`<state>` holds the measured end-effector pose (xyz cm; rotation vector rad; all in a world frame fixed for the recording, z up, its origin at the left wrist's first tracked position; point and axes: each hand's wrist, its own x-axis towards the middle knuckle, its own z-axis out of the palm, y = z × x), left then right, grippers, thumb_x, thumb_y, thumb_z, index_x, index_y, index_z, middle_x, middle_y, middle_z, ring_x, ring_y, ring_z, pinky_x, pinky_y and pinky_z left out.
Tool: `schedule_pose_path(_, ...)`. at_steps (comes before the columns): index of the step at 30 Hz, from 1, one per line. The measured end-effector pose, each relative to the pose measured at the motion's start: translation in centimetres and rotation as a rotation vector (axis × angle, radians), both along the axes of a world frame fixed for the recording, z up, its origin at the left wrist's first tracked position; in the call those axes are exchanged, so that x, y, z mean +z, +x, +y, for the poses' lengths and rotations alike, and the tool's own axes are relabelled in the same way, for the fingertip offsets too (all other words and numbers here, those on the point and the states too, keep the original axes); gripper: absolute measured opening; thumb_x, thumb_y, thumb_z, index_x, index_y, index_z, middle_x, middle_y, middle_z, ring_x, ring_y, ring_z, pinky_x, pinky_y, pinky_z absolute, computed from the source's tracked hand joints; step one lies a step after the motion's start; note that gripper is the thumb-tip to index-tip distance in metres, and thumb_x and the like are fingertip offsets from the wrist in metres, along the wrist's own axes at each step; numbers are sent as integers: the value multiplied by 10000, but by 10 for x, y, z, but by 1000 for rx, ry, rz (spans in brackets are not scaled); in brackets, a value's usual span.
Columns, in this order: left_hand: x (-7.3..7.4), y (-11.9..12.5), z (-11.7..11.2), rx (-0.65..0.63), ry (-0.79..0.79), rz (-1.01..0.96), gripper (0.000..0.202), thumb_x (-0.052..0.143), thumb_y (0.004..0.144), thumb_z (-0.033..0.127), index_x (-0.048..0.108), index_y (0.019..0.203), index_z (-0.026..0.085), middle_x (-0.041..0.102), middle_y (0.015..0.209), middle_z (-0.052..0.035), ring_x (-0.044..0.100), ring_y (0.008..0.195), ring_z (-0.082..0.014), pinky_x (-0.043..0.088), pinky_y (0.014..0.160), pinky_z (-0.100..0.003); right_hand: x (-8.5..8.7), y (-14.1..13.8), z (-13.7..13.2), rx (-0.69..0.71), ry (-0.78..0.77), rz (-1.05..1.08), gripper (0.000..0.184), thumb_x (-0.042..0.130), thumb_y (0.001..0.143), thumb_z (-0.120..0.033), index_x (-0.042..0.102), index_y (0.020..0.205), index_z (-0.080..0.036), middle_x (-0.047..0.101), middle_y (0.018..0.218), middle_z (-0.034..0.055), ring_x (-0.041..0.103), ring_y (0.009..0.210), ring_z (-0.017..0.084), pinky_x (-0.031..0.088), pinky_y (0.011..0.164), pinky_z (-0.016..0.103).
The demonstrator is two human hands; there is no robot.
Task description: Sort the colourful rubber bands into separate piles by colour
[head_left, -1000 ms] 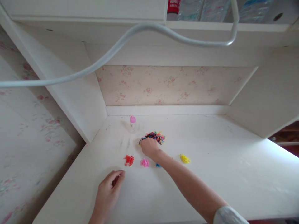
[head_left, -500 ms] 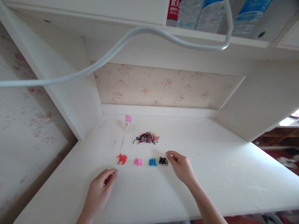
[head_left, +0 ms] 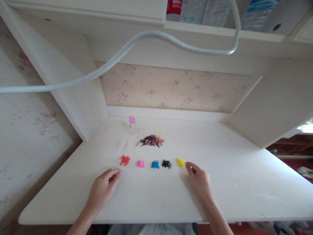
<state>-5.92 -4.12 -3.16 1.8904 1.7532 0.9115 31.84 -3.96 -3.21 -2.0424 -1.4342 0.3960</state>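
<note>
Head view: the yellow pile [head_left: 180,162] lies on the counter [head_left: 234,182] just left of the right hand [head_left: 200,182], its long axis slanting toward that hand's fingers; their tips are close together, though whether they grip a piece cannot be told. The left hand [head_left: 104,186], fingers curled, contents hidden, is well apart, nearest the red pile [head_left: 125,160]. The mixed pile [head_left: 152,140] lies farther back, between the hands

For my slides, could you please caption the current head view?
Right hand beside the yellow pile, left hand near the red pile, multicolored pile farther back.
</note>
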Motion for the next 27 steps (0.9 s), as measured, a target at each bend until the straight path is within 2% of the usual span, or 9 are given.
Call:
schedule_pose_path(4, 2, 1, 1, 9, -1, 20, 309, 477, 842, 452, 678, 880, 220, 706, 854, -17, 645, 756, -157, 505, 693, -224, 2, 0, -1, 17, -21, -22, 460, 354, 860, -499, 696, 1001, -227, 625, 562, 14, 559, 532, 158, 348, 533, 236)
schedule_pose_path(12, 0, -1, 1, -13, 26, 17, 309, 460, 865, 427, 667, 963, 219, 702, 882, -32, 645, 777, -166, 512, 720, -244, 1, -1, -2, 26, -39, -23, 461, 336, 864, -515, 680, 1021, -251, 681, 667, 25, 606, 610, 177, 384, 583, 239)
schedule_pose_path(18, 4, 1, 0, -22, 15, 24, 299, 441, 874, 424, 660, 892, 221, 696, 869, -25, 639, 763, -161, 501, 689, -233, 1, 1, -5, 21, -41, 10, 475, 350, 851, -547, 681, 1012, -247, 645, 605, 6, 594, 585, 167, 383, 572, 237)
schedule_pose_path(27, 6, 3, 0, -16, 31, 22, 316, 436, 870, 412, 680, 939, 221, 703, 855, -32, 636, 742, -165, 504, 675, -240, -2, 1, -3, 34, -45, -7, 479, 357, 840, -547, 687, 1014, -246, 644, 604, 8, 591, 574, 168, 388, 567, 242)
